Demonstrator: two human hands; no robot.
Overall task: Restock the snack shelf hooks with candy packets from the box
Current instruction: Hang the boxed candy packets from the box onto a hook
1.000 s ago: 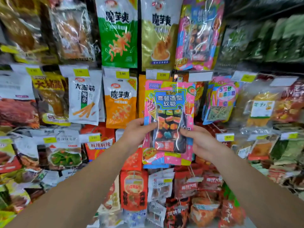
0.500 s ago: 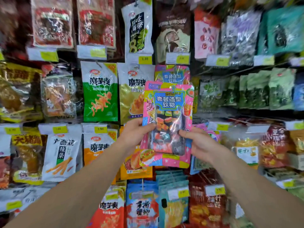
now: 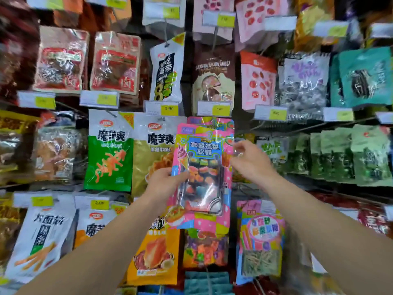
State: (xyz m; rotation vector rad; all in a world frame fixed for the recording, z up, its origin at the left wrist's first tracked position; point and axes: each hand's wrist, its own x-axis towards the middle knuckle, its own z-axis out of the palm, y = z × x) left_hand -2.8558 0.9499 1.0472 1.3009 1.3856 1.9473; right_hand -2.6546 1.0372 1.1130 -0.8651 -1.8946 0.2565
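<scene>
Raised since a second ago: pink candy packet [image 3: 202,167] now before matching hung packets [image 3: 210,124]. Left hand [image 3: 163,184] grip pinching its edge; right hand [image 3: 251,160] released, loosely curled, reaching hookward.

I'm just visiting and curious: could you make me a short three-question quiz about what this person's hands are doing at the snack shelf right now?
1. True or false: the left hand grips the pink candy packet by its left edge.
2. What hangs directly behind the packet's top? A) a matching pink packet B) a teal packet C) nothing
3. Which hand is raised near the packet's upper right corner?

Key: 1 true. 2 A. 3 the right hand, fingers curled; blur hides whether it pinches the packet.
</scene>
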